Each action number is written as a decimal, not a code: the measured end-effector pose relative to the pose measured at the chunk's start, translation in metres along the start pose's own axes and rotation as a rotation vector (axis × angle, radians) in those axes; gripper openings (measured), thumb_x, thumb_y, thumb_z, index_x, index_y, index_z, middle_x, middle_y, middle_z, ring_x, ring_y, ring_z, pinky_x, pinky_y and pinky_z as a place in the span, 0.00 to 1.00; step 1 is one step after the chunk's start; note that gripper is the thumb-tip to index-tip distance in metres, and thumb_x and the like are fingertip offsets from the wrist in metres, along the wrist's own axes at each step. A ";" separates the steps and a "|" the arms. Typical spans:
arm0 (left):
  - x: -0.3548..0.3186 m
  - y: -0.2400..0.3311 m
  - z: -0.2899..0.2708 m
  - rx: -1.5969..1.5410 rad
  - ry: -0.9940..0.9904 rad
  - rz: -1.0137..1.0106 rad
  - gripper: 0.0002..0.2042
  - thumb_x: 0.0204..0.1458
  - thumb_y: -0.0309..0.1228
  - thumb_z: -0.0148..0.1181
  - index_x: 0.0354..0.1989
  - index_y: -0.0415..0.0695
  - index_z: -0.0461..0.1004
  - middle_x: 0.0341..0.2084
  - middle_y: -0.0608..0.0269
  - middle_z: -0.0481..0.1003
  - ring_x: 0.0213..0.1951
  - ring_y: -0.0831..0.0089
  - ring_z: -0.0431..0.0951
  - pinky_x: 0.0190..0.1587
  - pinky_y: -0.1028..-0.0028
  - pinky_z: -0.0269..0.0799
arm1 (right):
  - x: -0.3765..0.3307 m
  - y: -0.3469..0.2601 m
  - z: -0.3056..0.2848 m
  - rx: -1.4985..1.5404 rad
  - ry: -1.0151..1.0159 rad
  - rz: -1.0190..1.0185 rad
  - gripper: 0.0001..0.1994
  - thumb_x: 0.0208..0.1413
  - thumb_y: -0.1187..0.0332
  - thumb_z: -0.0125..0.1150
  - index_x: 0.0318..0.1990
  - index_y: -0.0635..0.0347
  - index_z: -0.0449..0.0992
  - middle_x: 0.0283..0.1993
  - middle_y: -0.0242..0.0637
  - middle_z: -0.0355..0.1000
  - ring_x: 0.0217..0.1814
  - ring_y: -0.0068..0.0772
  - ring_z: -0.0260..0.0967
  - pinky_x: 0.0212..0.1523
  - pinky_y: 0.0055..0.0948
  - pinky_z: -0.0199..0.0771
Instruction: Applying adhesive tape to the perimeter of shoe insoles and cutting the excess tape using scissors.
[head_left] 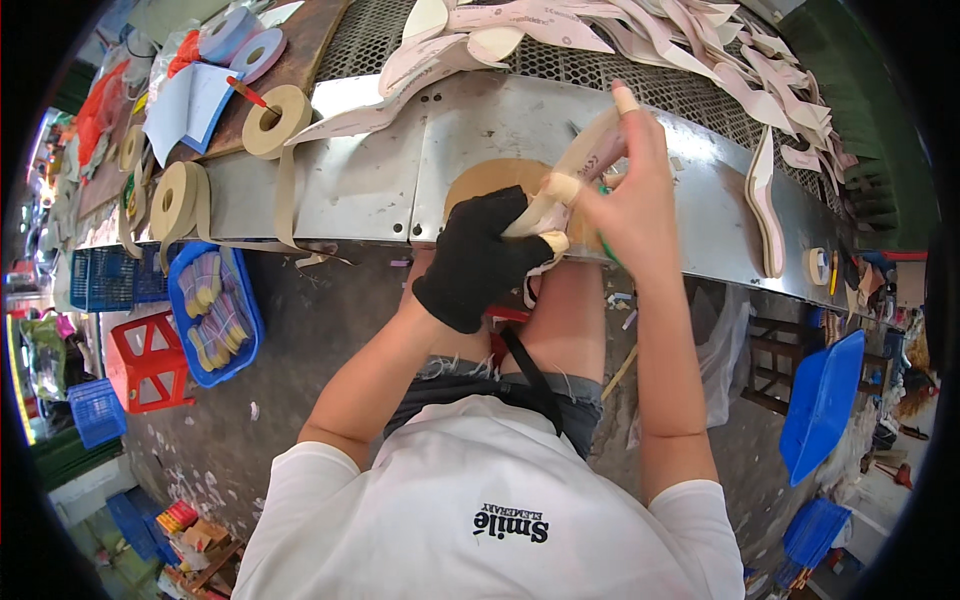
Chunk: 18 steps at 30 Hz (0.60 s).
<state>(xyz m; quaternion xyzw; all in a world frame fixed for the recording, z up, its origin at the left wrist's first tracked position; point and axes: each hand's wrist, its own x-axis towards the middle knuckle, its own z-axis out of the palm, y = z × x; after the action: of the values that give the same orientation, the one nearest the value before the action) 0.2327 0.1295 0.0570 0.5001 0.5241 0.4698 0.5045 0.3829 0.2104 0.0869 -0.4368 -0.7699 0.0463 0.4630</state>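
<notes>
A pale pinkish shoe insole piece (590, 150) with a cream strip along it is tilted up between my hands, above the near edge of the metal bench (350, 190). My left hand (475, 260), in a black fingerless glove, is closed around its lower end. My right hand (640, 205) grips its upper part, thumb against the near side and index finger stretched along it. Cream wraps cover several fingertips. Beneath the piece lies a round tan pad (480, 180), partly covered by my hands. What the hidden fingers of my right hand do cannot be seen.
Many insole pieces (545, 25) are heaped on the mesh at the back. Tape rolls (277, 122) stand at left, their strips hanging down. Stacked insoles (762, 215) lie at right. A blue basket (258, 300), a red stool (150, 365) and a blue tray (822, 405) flank me.
</notes>
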 end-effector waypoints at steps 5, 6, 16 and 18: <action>-0.005 0.000 -0.002 -0.106 -0.059 0.058 0.11 0.46 0.30 0.65 0.35 0.36 0.76 0.23 0.66 0.75 0.28 0.83 0.72 0.30 0.76 0.70 | 0.012 0.006 -0.005 0.235 -0.046 0.221 0.26 0.47 0.65 0.67 0.55 0.62 0.70 0.29 0.32 0.72 0.26 0.19 0.65 0.29 0.19 0.66; -0.005 -0.002 -0.001 -0.169 -0.033 0.078 0.12 0.46 0.30 0.66 0.36 0.36 0.76 0.23 0.67 0.75 0.28 0.84 0.73 0.31 0.77 0.71 | 0.016 0.011 -0.003 0.339 -0.056 0.304 0.28 0.45 0.63 0.69 0.54 0.63 0.70 0.29 0.35 0.73 0.24 0.24 0.66 0.28 0.23 0.68; 0.006 0.002 -0.009 -0.512 0.091 -0.096 0.14 0.51 0.31 0.62 0.45 0.38 0.74 0.32 0.63 0.76 0.30 0.78 0.76 0.33 0.75 0.74 | -0.026 0.006 0.003 0.925 -0.374 0.831 0.09 0.57 0.67 0.59 0.42 0.59 0.74 0.26 0.26 0.71 0.23 0.13 0.65 0.20 0.15 0.60; 0.010 0.007 -0.011 -0.629 0.154 -0.167 0.14 0.52 0.31 0.61 0.46 0.39 0.73 0.32 0.64 0.76 0.30 0.78 0.76 0.31 0.76 0.74 | -0.040 0.003 -0.002 0.957 -0.526 0.823 0.07 0.56 0.68 0.60 0.40 0.58 0.75 0.26 0.26 0.70 0.23 0.12 0.65 0.22 0.15 0.61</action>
<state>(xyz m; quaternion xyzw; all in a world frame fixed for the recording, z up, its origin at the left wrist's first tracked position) 0.2217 0.1398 0.0638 0.2382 0.4291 0.6020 0.6298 0.3943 0.1830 0.0595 -0.4156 -0.5228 0.6582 0.3474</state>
